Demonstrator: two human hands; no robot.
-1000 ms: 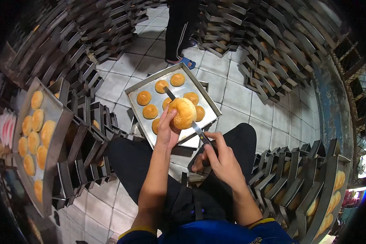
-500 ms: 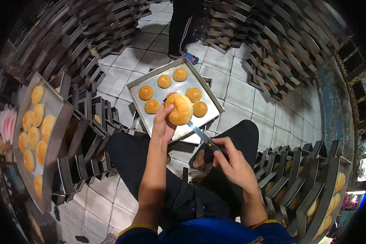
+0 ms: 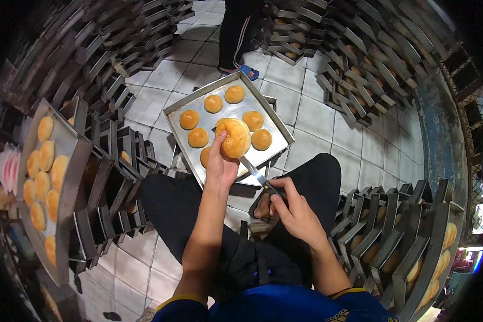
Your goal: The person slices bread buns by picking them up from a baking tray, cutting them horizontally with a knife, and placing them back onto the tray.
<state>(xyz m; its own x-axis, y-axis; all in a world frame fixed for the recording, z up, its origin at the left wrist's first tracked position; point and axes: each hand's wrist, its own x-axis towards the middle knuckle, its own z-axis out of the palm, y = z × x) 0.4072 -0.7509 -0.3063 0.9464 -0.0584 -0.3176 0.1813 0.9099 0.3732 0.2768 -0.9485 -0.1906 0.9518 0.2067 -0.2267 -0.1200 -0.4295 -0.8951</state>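
Pinching sesame-topped bun [image 3: 237, 138] w/ L hand [image 3: 220, 169] above metal baking tray [image 3: 231, 110], gripping black-handled knife [image 3: 262, 180] at bun's near edge w/ R hand [image 3: 296, 212]; apparently mid-slice, w/ approx. 7 seemingly uncut buns [image 3: 189, 119] left on tray.

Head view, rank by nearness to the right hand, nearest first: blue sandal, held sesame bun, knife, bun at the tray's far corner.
1. Knife: in the right hand.
2. Held sesame bun: in the left hand.
3. Far-corner bun: ahead, on the tray.
4. Blue sandal: ahead, past the tray.
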